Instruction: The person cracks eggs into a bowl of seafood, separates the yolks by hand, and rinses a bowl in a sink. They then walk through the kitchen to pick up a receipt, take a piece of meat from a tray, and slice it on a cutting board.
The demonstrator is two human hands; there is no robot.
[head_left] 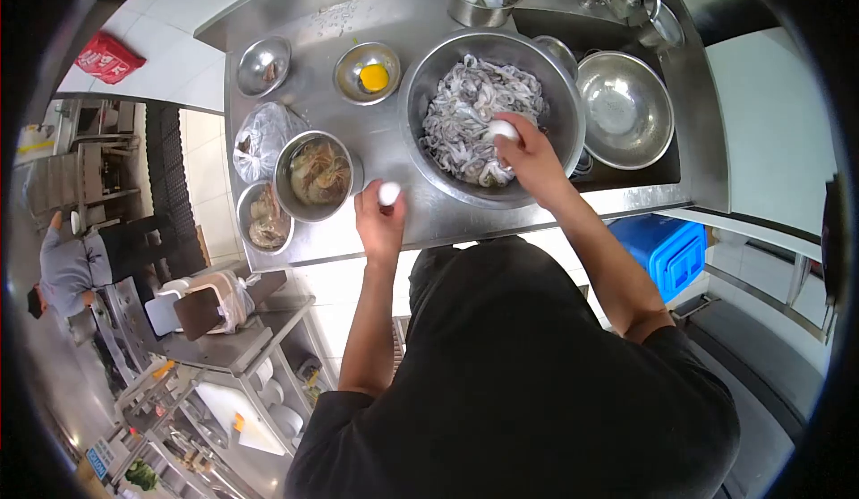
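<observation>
Fingers of my left hand [379, 217] are closed round a white egg [388, 194] at the front of the steel counter [394, 159]. Over a large steel bowl [415, 163] full of pale grey seafood pieces [479, 96], my right hand [528, 154] grips a white, rounded egg or eggshell [504, 130]; the fingers partly cover it. Behind my left hand, a small steel bowl [344, 78] holds a yellow yolk [374, 77]. To its left stands a deeper bowl [354, 172] with brownish seafood [319, 173] in liquid.
Left on the counter are a plastic bag [262, 141], a small bowl [253, 65] and another seafood bowl [243, 221]. A pot with white shells [483, 14] stands at the back, an empty colander [624, 110] at right. A person [67, 271] is at far left.
</observation>
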